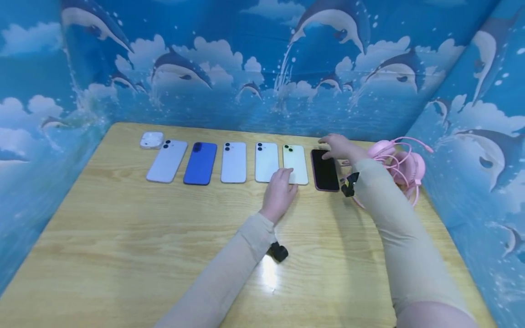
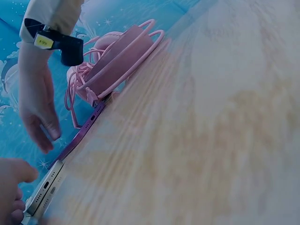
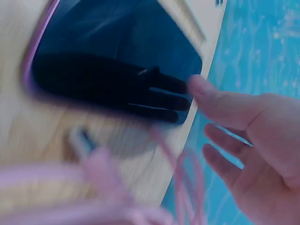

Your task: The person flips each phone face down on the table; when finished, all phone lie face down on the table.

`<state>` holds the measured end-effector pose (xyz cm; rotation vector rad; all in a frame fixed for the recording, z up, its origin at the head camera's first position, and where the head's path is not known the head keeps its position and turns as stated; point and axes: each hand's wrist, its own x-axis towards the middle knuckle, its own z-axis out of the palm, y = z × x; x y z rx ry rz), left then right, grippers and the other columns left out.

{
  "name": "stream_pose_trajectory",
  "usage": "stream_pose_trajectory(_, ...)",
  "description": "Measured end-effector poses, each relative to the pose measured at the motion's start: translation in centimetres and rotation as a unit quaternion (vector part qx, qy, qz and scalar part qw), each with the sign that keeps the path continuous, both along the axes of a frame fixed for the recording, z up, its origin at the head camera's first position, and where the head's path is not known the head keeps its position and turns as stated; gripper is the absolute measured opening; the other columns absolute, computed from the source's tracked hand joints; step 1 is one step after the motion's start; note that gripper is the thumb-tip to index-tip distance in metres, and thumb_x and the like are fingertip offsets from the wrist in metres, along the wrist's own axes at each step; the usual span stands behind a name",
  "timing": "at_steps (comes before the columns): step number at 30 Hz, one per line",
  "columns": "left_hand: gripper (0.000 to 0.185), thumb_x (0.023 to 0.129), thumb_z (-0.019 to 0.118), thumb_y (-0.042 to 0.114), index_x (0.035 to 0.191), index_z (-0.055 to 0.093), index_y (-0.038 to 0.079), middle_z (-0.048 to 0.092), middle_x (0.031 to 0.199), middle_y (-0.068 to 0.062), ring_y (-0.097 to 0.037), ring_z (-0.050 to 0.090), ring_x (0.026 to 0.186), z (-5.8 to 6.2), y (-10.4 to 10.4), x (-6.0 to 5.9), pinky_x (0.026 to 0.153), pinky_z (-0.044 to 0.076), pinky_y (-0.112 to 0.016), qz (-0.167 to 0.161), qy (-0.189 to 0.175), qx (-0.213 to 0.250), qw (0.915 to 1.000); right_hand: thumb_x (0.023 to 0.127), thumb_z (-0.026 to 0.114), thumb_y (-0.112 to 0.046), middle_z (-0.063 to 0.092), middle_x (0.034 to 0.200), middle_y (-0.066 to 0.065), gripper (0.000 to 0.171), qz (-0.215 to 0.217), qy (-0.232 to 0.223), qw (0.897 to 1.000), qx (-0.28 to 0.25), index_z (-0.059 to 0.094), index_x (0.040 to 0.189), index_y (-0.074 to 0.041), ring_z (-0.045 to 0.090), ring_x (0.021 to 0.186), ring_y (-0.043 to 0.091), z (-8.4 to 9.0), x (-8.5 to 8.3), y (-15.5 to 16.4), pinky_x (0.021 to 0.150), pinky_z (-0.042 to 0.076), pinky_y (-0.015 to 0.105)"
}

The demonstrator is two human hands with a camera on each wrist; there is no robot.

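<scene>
Right hand: the right hand [image 1: 338,146] hovers over the far end of the black-screened phone [image 1: 325,170], fingers spread and relaxed, gripping nothing; from the right wrist view I cannot tell whether a fingertip actually meets the glass.
Left hand: the left hand [image 1: 280,187] lies flat with straight fingers, tips resting on the near end of the pale green phone [image 1: 295,164], holding nothing.
Where the phone is: the black-screened phone lies screen up on the wooden table [image 1: 123,237], last in the row, just right of the left hand and under and nearward of the right hand.
Neighbours: just beside its left edge is the pale green phone; to its right, past the right hand, sits the pink headset [image 1: 399,166] with its cable [image 2: 77,93] looped close to the phone's edge.
Long axis: runs away from the person toward the back wall, roughly parallel to the other phones.
Which way it points: the charging port [image 2: 92,117] shows on the near short end in the left wrist view, so I judge the top end lies under the right hand.
Risk, cable: fingers curling round the far end could snag a loop of pink cable and drag the headset along.
Risk, row: a sideways push from the right hand would knock the phone into the pale green one and skew the line.
Risk, slip: the glass and the glossy table look slick, so a light pinch at one end could let the phone swing or drop back.
</scene>
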<state>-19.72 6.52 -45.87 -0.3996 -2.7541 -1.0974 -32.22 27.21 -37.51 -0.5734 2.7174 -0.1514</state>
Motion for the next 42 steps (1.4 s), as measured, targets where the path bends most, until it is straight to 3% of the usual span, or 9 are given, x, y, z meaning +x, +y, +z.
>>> stream_pose_trajectory(4, 0.054, 0.083, 0.064, 0.028, 0.13, 0.045, 0.011, 0.05, 0.125, -0.003, -0.016, 0.046, 0.116, -0.2, 0.0, -0.1, 0.102, 0.038, -0.028, -0.015, -0.002, 0.016, 0.9998, 0.073, 0.074, -0.01, 0.045, 0.127, 0.028, 0.068, -0.004, -0.03, 1.0, 0.002, 0.04, 0.131, 0.006, 0.042, 0.116, 0.041, -0.4, 0.9, 1.6, 0.099, 0.035, 0.052)
stream_pose_trajectory(9, 0.056, 0.084, 0.064, 0.03, 0.132, 0.044, 0.01, 0.049, 0.128, -0.003, -0.016, 0.044, 0.119, 0.0, 0.5, -0.3, 0.104, 0.035, -0.027, -0.027, -0.001, 0.02, 0.9994, 0.073, 0.073, -0.004, 0.044, 0.128, 0.025, 0.071, -0.049, -0.055, 0.997, -0.003, 0.038, 0.133, 0.004, 0.042, 0.115, 0.036, -0.8, 1.1, 0.8, 0.093, 0.043, 0.05)
stream_pose_trajectory(13, 0.057, 0.083, 0.065, 0.028, 0.132, 0.043, 0.007, 0.047, 0.13, -0.006, -0.018, 0.043, 0.121, 0.7, 1.9, -0.1, 0.105, 0.033, -0.027, -0.053, -0.005, 0.031, 0.9981, 0.071, 0.074, 0.0, 0.044, 0.129, 0.024, 0.071, -0.071, -0.059, 0.996, 0.02, 0.039, 0.133, 0.002, 0.042, 0.116, 0.035, -0.5, 0.9, -0.1, 0.09, 0.045, 0.049)
stream_pose_trajectory(21, 0.066, 0.082, 0.066, 0.033, 0.135, 0.039, 0.005, 0.044, 0.134, -0.008, -0.018, 0.042, 0.122, 0.8, 5.4, -0.2, 0.105, 0.033, -0.026, -0.083, -0.013, 0.007, 0.9964, 0.069, 0.076, -0.002, 0.049, 0.123, 0.023, 0.067, -0.06, -0.044, 0.996, 0.047, 0.045, 0.128, 0.003, 0.046, 0.112, 0.036, -0.7, 0.4, -0.4, 0.097, 0.04, 0.049)
stream_pose_trajectory(33, 0.054, 0.083, 0.065, 0.027, 0.128, 0.047, 0.004, 0.053, 0.126, -0.008, -0.018, 0.048, 0.116, -0.9, 7.2, -0.1, 0.103, 0.035, -0.026, -0.061, 0.052, -0.044, 0.9959, 0.068, 0.075, -0.001, 0.046, 0.124, 0.025, 0.071, -0.071, -0.044, 0.996, 0.012, 0.042, 0.13, 0.005, 0.044, 0.113, 0.037, -0.8, 1.4, 1.1, 0.097, 0.039, 0.05)
stream_pose_trajectory(38, 0.049, 0.084, 0.065, 0.026, 0.125, 0.05, 0.006, 0.055, 0.123, -0.005, -0.016, 0.049, 0.115, -1.1, 7.2, -0.2, 0.102, 0.036, -0.023, -0.058, 0.065, -0.046, 0.9952, 0.071, 0.074, 0.0, 0.04, 0.131, 0.024, 0.074, -0.096, -0.074, 0.992, -0.026, 0.037, 0.135, 0.001, 0.041, 0.115, 0.035, -0.9, 1.4, 1.7, 0.081, 0.05, 0.049)
stream_pose_trajectory(42, 0.045, 0.084, 0.065, 0.024, 0.124, 0.052, 0.006, 0.056, 0.122, -0.005, -0.016, 0.05, 0.114, -1.2, 7.0, -0.1, 0.102, 0.036, -0.022, -0.053, 0.081, -0.051, 0.9939, 0.07, 0.076, -0.004, 0.038, 0.133, 0.025, 0.076, -0.091, -0.08, 0.992, -0.043, 0.036, 0.135, 0.001, 0.04, 0.117, 0.037, -1.1, 1.1, 2.1, 0.084, 0.049, 0.05)
